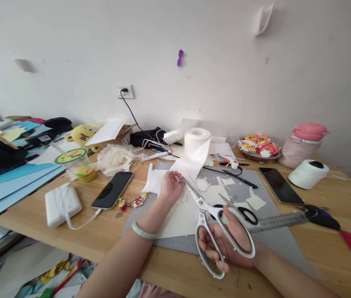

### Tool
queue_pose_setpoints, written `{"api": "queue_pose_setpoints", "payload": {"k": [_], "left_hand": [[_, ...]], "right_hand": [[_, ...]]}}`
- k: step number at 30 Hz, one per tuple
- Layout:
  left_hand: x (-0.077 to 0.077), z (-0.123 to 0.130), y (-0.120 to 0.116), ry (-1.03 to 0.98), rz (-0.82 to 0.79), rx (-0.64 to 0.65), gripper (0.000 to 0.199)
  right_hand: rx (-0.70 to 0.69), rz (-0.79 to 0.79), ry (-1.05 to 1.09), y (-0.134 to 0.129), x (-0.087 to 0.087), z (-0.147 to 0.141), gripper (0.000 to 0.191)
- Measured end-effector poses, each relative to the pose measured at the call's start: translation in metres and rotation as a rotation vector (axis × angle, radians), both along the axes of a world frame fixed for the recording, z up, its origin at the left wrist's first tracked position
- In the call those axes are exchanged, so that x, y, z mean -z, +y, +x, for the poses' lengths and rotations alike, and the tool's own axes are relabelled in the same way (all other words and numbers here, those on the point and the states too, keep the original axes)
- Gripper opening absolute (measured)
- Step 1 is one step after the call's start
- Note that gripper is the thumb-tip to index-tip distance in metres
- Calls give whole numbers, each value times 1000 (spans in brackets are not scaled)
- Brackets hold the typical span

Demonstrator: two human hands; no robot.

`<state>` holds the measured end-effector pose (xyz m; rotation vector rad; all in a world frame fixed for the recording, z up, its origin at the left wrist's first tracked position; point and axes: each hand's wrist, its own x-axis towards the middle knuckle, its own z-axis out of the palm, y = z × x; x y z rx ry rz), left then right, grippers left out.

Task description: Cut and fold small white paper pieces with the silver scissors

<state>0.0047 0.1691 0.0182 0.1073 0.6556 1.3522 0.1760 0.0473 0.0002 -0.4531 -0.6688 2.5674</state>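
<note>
Left hand (pixel 172 188): fingers curled around pale bits (pixel 178 179)
Right hand (pixel 229 244): fingers spread through handles of scissors (pixel 202 203)
Blades (pixel 194 190): slant forward-left, tips beside left fingers

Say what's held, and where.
The right hand holds white-handled scissors by the handle loops; the left hand, a small pale piece, its held part unclear.

- And straight ahead, a pale wall (pixel 150 37), scuffed in spots, spans the view!
- Twelve o'clock — a small purple piece (pixel 180 58) on it.
- White wall fittings: one at ten (pixel 23 65), another just past one (pixel 264 20).
- Between ten and eleven — a socket (pixel 125 92), black plug (pixel 124 90) in.
- Below, light wood-grain tabletop (pixel 346 198); cluttered lower space (pixel 27 269) at eight.
- Soft light throughout!
</note>
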Motion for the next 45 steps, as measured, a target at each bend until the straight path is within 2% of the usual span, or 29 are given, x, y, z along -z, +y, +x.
{"api": "queue_pose_setpoints", "payload": {"k": [5,13,18,21,24,27,33,38,45], "left_hand": [[0,0,0,-16,29,56,20],[4,1,1,23,22,40,26],[4,1,1,45,46,25,22],[4,1,2,50,58,36,25],[5,2,2,65,68,55,38],[6,5,2,87,78,43,45],[5,8,3,108,84,15,42],[5,8,2,107,84,17,34],[8,7,3,104,55,-4,23]], "right_hand": [[21,14,27,1,1,1,81],[108,-8,22,2,-5,1,78],[136,22,14,1,-5,0,71],[127,26,26,1,-4,1,60],[138,21,19,2,-1,2,44],[194,48,10,2,2,3,40],[221,99,49,2,7,6,46],[174,143,24,0,0,7,47],[244,156,-30,-2,-5,7,42]]}}
